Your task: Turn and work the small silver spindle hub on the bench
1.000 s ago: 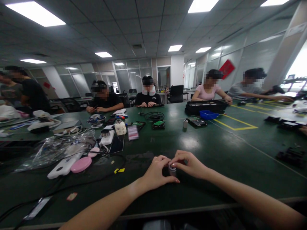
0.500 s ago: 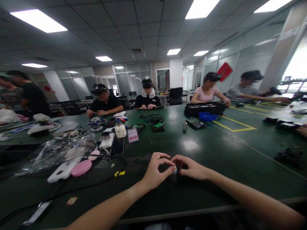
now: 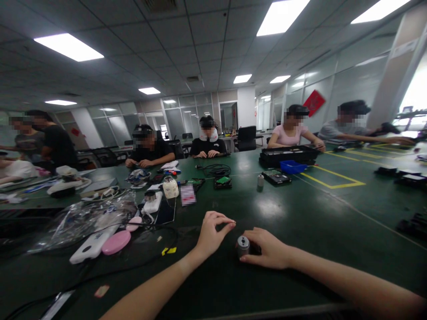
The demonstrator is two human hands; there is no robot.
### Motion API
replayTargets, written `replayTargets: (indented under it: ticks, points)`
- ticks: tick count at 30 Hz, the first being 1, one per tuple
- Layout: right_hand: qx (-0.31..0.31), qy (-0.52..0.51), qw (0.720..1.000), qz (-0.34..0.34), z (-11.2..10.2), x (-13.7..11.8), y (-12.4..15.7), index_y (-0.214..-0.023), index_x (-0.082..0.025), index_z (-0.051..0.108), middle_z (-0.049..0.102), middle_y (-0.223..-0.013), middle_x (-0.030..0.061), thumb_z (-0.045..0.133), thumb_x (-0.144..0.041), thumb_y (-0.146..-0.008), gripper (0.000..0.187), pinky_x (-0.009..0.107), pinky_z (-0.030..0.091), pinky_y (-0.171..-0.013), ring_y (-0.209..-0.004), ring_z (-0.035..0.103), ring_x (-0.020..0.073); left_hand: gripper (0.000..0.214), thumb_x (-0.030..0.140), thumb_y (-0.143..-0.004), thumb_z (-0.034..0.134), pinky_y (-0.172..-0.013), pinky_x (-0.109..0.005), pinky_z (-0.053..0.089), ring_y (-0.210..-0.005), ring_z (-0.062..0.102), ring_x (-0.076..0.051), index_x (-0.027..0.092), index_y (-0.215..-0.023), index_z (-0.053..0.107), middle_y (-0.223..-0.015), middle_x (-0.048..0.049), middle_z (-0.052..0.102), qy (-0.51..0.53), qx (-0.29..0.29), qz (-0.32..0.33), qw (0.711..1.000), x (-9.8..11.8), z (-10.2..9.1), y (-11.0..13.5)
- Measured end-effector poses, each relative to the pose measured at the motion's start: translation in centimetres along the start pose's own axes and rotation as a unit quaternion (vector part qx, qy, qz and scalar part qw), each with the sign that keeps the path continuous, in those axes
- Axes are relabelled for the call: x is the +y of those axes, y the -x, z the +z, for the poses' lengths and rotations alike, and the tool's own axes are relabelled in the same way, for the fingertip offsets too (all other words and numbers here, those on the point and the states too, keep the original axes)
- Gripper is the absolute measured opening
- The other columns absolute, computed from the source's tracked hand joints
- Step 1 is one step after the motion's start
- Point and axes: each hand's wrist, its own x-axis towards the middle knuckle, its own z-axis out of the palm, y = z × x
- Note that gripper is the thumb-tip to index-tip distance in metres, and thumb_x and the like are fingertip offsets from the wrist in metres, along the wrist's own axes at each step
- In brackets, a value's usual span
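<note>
Grey and metallic, a cylinder (image 3: 243,247) stands upright on the green table (image 3: 307,218), clasped between the right hand's (image 3: 271,249) thumb and fingers. Left of the cylinder, the left hand's (image 3: 212,234) fingertips draw together; whether they pinch anything, I cannot tell. Beyond the cylinder stands a second canister (image 3: 260,181).

A grey metal cylinder (image 3: 243,249) stands upright on the green tabletop (image 3: 213,284).

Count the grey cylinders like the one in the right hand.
2: the near cylinder, in the right hand; the far cylinder, left of the flat black device. Others may be hidden.
</note>
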Motion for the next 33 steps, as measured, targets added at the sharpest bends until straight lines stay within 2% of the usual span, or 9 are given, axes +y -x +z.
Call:
replayTargets:
  ticks: [2, 5, 9, 12, 15, 21, 30, 33]
  points:
    - [0.007, 0.023, 1.0, 0.004, -0.5, 1.2, -1.1, -0.091, -0.018, 0.062, 0.065, -0.083, 0.0033, 0.063, -0.051, -0.084, 0.033, 0.032, 0.041, -0.073, -0.075, 0.058, 0.0198, 0.013, 0.039, -0.082, 0.072, -0.085, -0.039, 0.047, -0.092, 0.058, -0.025, 0.028, -0.085, 0.078, -0.084, -0.0034, 0.072, -0.011, 0.003, -0.006, 1.0, -1.2, -0.1, -1.8]
    - [0.03, 0.044, 0.998, 0.032, -1.3, 4.4, -3.8, -0.093, -0.017, 0.06, 0.064, -0.083, 0.0042, 0.056, -0.05, -0.089, 0.033, 0.029, 0.041, -0.067, -0.073, 0.058, 0.0193, 0.012, 0.037, -0.082, 0.071, -0.086, -0.039, 0.047, -0.092, 0.061, -0.024, 0.027, -0.084, 0.078, -0.084, -0.0017, 0.075, -0.01, 0.012, -0.021, 1.0, -3.5, 0.3, -5.5]
    - [0.053, 0.056, 0.994, 0.081, -1.3, 9.3, -8.2, -0.092, -0.016, 0.057, 0.063, -0.082, 0.0054, 0.049, -0.052, -0.093, 0.036, 0.029, 0.039, -0.064, -0.071, 0.057, 0.0191, 0.017, 0.035, -0.087, 0.064, -0.088, -0.038, 0.047, -0.095, 0.064, -0.024, 0.023, -0.088, 0.076, -0.093, -0.0032, 0.076, 0.012, 0.026, -0.067, 0.997, -7.2, 2.1, -9.9]
    - [0.05, 0.071, 0.992, 0.093, -1.2, 12.0, -11.3, -0.091, -0.016, 0.057, 0.064, -0.082, 0.0067, 0.047, -0.053, -0.093, 0.038, 0.03, 0.039, -0.065, -0.071, 0.057, 0.0199, 0.019, 0.033, -0.088, 0.062, -0.084, -0.035, 0.05, -0.091, 0.067, -0.024, 0.02, -0.089, 0.075, -0.094, -0.0043, 0.076, 0.041, 0.024, -0.094, 0.994, -9.3, 3.6, -11.9]
    - [0.035, 0.092, 0.992, 0.079, -1.6, 13.7, -13.9, -0.095, -0.014, 0.058, 0.065, -0.086, 0.0085, 0.047, -0.051, -0.093, 0.038, 0.033, 0.04, -0.07, -0.075, 0.059, 0.0216, 0.018, 0.03, -0.088, 0.061, -0.08, -0.032, 0.051, -0.087, 0.069, -0.022, 0.019, -0.09, 0.075, -0.092, -0.0043, 0.077, 0.075, 0.028, -0.103, 0.991, -10.3, 4.5, -13.3]
    - [0.013, 0.113, 0.992, 0.047, -2.0, 16.5, -17.0, -0.11, -0.015, 0.059, 0.067, -0.101, 0.0094, 0.055, -0.046, -0.089, 0.037, 0.035, 0.042, -0.081, -0.088, 0.062, 0.0242, 0.018, 0.03, -0.09, 0.059, -0.079, -0.03, 0.055, -0.084, 0.07, -0.021, 0.02, -0.09, 0.074, -0.088, -0.0029, 0.077, 0.132, 0.031, -0.099, 0.986, -11.1, 5.0, -15.3]
    - [0.031, 0.075, 0.994, 0.071, -1.3, 17.5, -17.0, -0.105, -0.02, 0.06, 0.066, -0.1, 0.0059, 0.059, -0.043, -0.085, 0.031, 0.035, 0.043, -0.079, -0.088, 0.061, 0.0238, 0.023, 0.039, -0.09, 0.059, -0.082, -0.028, 0.055, -0.09, 0.071, -0.023, 0.021, -0.093, 0.073, -0.094, -0.0047, 0.076, 0.195, 0.03, -0.157, 0.968, -12.5, 6.2, -14.9]
    - [0.053, 0.088, 0.993, 0.053, 0.1, 19.0, -17.4, -0.102, -0.022, 0.06, 0.068, -0.097, 0.0047, 0.063, -0.044, -0.08, 0.031, 0.034, 0.045, -0.075, -0.084, 0.063, 0.0241, 0.031, 0.048, -0.089, 0.057, -0.083, -0.029, 0.056, -0.09, 0.071, -0.024, 0.021, -0.091, 0.074, -0.094, -0.0063, 0.077, 0.194, 0.016, -0.155, 0.969, -13.2, 6.3, -14.9]
